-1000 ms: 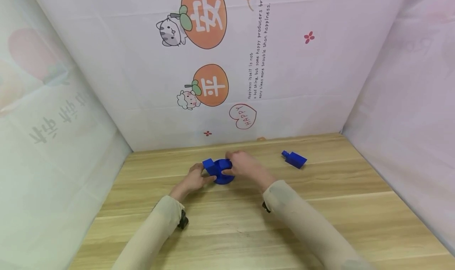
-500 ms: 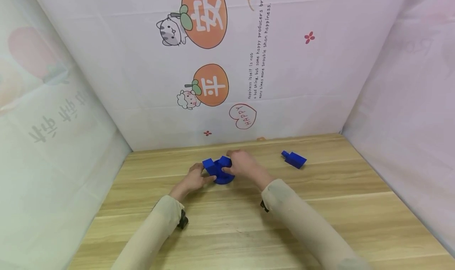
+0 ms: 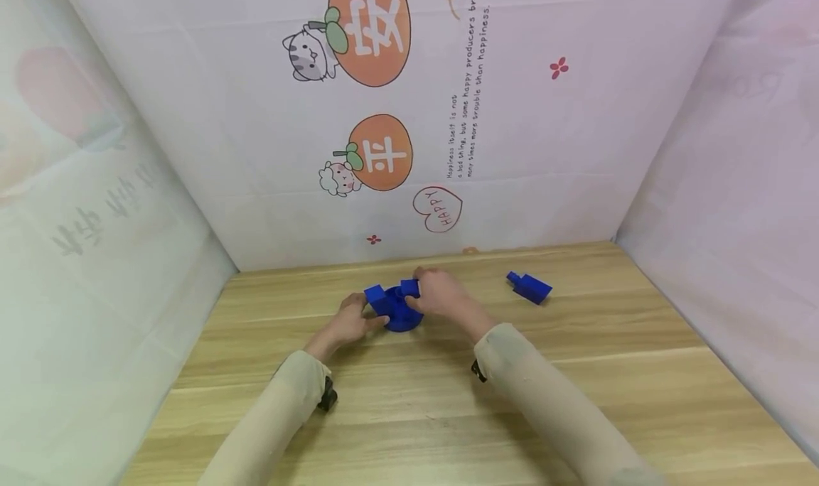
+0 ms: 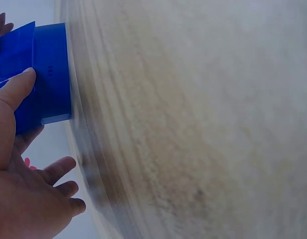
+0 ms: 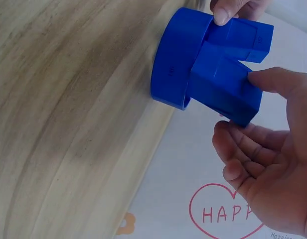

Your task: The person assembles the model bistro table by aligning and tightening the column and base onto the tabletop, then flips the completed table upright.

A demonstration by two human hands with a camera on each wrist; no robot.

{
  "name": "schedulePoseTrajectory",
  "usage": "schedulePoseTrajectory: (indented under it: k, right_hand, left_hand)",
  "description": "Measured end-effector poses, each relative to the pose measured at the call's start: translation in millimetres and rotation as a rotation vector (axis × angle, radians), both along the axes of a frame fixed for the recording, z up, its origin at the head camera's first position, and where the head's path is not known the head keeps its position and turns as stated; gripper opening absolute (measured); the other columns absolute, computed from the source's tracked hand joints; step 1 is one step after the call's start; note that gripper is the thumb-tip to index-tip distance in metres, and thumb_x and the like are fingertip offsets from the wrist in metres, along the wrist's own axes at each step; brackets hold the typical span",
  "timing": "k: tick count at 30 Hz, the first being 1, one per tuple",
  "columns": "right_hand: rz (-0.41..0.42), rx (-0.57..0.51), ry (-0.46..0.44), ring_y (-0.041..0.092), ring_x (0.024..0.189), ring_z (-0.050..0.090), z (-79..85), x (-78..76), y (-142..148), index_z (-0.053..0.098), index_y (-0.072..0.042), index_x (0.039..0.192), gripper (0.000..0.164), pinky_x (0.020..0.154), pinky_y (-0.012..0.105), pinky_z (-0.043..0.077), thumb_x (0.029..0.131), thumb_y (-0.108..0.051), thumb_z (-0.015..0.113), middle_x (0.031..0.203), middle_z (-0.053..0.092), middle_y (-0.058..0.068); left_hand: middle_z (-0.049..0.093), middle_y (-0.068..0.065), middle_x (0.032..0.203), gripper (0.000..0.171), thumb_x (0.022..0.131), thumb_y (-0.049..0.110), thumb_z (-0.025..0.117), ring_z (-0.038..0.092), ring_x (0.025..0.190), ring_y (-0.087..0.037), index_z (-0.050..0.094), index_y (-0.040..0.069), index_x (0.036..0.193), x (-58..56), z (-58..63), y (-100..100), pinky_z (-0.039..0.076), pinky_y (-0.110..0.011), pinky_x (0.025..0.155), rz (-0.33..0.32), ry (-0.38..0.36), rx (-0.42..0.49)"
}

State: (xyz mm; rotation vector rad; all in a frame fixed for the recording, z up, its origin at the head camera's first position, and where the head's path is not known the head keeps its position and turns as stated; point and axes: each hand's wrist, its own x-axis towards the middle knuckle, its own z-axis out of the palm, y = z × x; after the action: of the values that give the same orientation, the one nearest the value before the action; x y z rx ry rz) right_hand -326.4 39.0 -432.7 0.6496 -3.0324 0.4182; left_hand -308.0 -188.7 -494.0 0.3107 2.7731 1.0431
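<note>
A round blue plastic base (image 3: 404, 320) with a raised rim sits on the table between the hands. One blue tapered block (image 3: 377, 299) stands up from its left side. My left hand (image 3: 349, 321) holds the base at the left, its thumb against the rim beside that block. With thumb and fingertips, my right hand (image 3: 443, 295) pinches a second blue tapered block (image 5: 226, 87) at its wide end. That block's narrower end meets the inside of the base (image 5: 174, 62), tilted away from the first block. The palm-side fingers of the left hand are partly hidden.
A loose blue block with a narrow knobbed end (image 3: 530, 288) lies on the wooden table (image 3: 409, 415) to the right. White printed cloth walls (image 3: 512, 152) close off the back and both sides.
The right hand has turned its block and shifted it slightly to the right, showing more of the base's inside. The left hand and the loose block have stayed put.
</note>
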Motion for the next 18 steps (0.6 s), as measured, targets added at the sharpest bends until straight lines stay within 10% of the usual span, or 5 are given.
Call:
schedulePoseTrajectory:
  k: [5, 12, 18]
  right_hand:
    - [-0.025, 0.027, 0.024, 0.020, 0.081, 0.064, 5.0, 0.6, 3.9, 0.065, -0.003, 0.108, 0.052, 0.073, 0.036, 0.055, 0.089, -0.052, 0.070, 0.091, 0.069, 0.008]
    - [0.100, -0.013, 0.054, 0.028, 0.110, 0.068, 3.6, 1.1, 6.5, 0.059, -0.007, 0.133, 0.056, 0.095, 0.041, 0.056, 0.087, -0.035, 0.075, 0.124, 0.069, 0.013]
    - [-0.006, 0.006, 0.024, 0.024, 0.090, 0.067, 4.3, 3.7, 7.0, 0.061, -0.006, 0.113, 0.057, 0.079, 0.038, 0.057, 0.084, -0.053, 0.075, 0.098, 0.070, 0.010]
  left_hand:
    - [0.040, -0.020, 0.154, 0.075, 0.094, 0.044, 0.067, 0.026, 0.149, -0.042, 0.039, 0.004, 0.151, -1.4, 0.7, -0.9, 0.026, -0.060, 0.119, 0.000, 0.013, -0.019]
    - [0.039, -0.021, 0.155, 0.075, 0.094, 0.044, 0.067, 0.026, 0.149, -0.042, 0.040, 0.002, 0.150, -0.5, 1.2, -1.0, 0.027, -0.060, 0.119, 0.000, 0.005, -0.023]
    - [0.038, -0.021, 0.156, 0.076, 0.094, 0.044, 0.067, 0.024, 0.150, -0.042, 0.039, 0.004, 0.152, 0.9, 2.0, -1.2, 0.025, -0.058, 0.121, 0.001, -0.007, -0.018]
